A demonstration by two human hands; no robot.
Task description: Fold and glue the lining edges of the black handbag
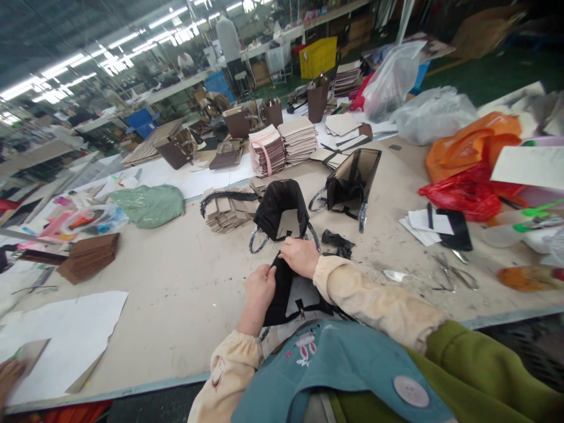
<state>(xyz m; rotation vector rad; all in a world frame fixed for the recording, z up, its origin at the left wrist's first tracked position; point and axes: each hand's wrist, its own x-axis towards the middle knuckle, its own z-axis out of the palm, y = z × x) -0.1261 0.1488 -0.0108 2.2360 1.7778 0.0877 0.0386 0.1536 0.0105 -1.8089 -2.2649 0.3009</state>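
Observation:
A black handbag [282,299] with a grey inside lies against my body at the table's front edge. My left hand [259,288] pinches its left rim. Close beside it, my right hand [300,256] grips the bag's far rim, fingers pressed together. Just beyond my hands stands a second black bag [269,218], its mouth facing me and clear-wrapped handles at its sides. Behind it to the right is a third open bag [372,176]. Black scraps [338,242] lie right of my right hand.
Stacked brown panels [90,257] and a green plastic bag [152,205] lie left. Scissors [453,273], a red plastic bag [467,197] and bottles are at right. Bundled panels [267,154] stand further back. Another person's hand [11,376] shows at the lower left, near white paper [83,329].

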